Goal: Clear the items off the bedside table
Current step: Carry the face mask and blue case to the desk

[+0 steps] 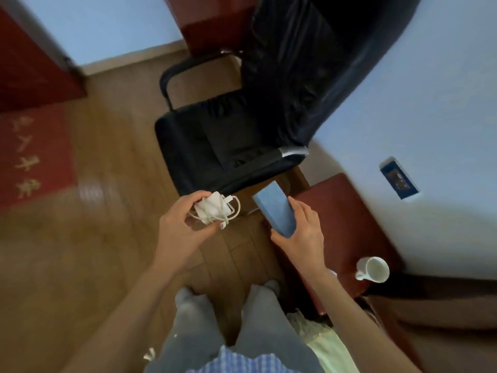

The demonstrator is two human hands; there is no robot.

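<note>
My left hand (180,227) grips a white charger (212,210) with its white cable coiled round it, held over the wooden floor. My right hand (304,232) holds a flat blue box (275,210) by its lower end, tilted, just left of the dark red bedside table (347,227). A white mug (373,269) stands upright on the table's near corner, apart from both hands. The rest of the tabletop shows bare wood.
A black office chair (228,146) with a dark garment over its back stands right in front of my hands. A red mat (32,157) lies on the floor at the left. A blue wall socket (399,177) sits above the table. The bed edge (403,313) is at the right.
</note>
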